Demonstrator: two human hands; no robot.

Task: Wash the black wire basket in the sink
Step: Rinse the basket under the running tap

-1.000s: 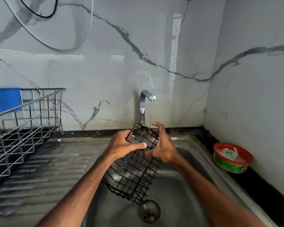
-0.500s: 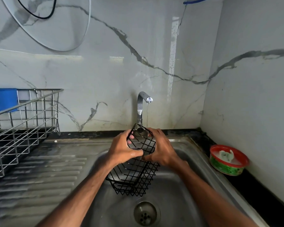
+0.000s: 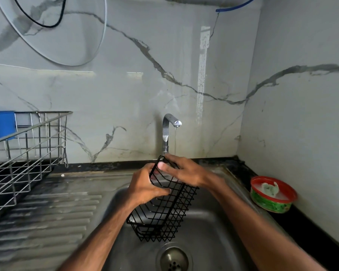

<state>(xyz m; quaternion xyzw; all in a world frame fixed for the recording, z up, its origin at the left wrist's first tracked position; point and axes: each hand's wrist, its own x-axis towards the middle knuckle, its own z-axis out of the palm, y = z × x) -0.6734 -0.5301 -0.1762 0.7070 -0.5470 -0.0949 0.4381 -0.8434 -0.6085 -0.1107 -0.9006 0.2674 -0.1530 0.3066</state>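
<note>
Mid-rinse, seemingly: black wire basket tilted over sink, left hand and right hand curling fingers round upper wires under tap trickle — lower end probably unrinsed.

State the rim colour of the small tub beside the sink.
Red, on the tub, seen in the head view.

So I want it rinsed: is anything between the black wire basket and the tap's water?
Only the right hand: its fingers wrap over the top end of the black wire basket, just where the thin stream from the tap seems to land. The left hand grips its side, clear.
</note>
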